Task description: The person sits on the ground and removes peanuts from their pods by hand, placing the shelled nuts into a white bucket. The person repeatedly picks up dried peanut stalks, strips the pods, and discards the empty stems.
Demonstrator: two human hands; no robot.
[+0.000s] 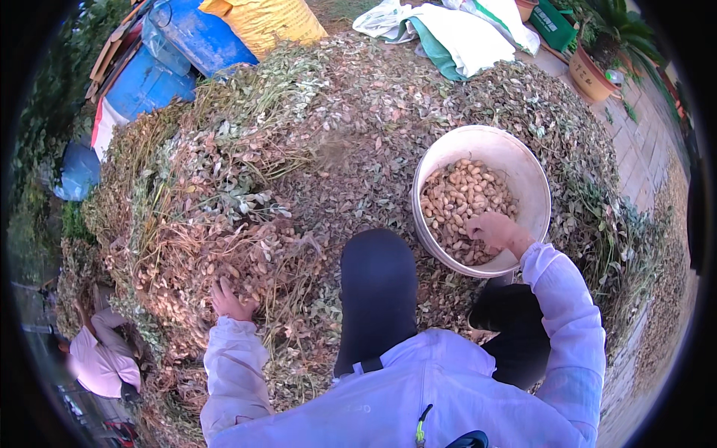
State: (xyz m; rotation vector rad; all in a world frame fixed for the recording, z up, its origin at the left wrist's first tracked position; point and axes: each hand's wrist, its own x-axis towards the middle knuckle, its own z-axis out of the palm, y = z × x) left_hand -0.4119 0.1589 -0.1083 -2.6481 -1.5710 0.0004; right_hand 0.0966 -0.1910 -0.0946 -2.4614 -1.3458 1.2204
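My left hand point(233, 302) rests against the heap of pulled peanut plants point(202, 257), its fingers stretched apart over the roots and pods. Inside the white bucket point(529, 175) to the right, my right hand point(496, 230) is just over a layer of unshelled peanuts point(461, 193). Its fingers are curled inward, and whatever they may hold is hidden. The bucket tilts a little toward me on the dry leaves, and the peanuts lie toward its left side.
Blue barrels point(198, 37) and a yellow sack point(272, 26) stand at the far left. White sacks point(463, 33) lie at the back, beside a potted plant point(590, 75). Another person point(104, 351) is at the left edge. Paving point(638, 142) runs along the right.
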